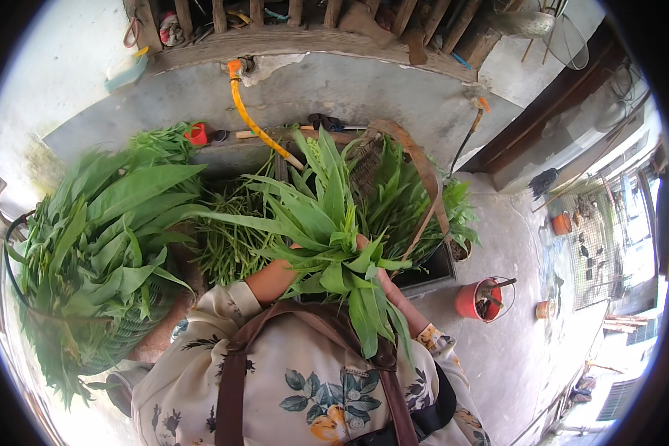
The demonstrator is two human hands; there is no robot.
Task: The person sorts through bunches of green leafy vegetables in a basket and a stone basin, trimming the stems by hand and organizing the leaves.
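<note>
A bunch of long-leaved green plants spreads out in front of my chest, between both hands. My left hand shows only in part on its left and lower side, mostly covered by leaves, and grips the bunch. Of my right hand only a bit shows beside the wrist; leaves cover its fingers, so its hold is hidden. Thin green stalks lie heaped just beyond my right forearm. More leafy greens stand beyond my left hand, by a woven basket with a broad handle.
At the left, a woven basket overflows with large leafy greens. A yellow hose hangs from a wall tap. A red bucket holding sticks stands on the floor at right. A red cup sits on the ledge.
</note>
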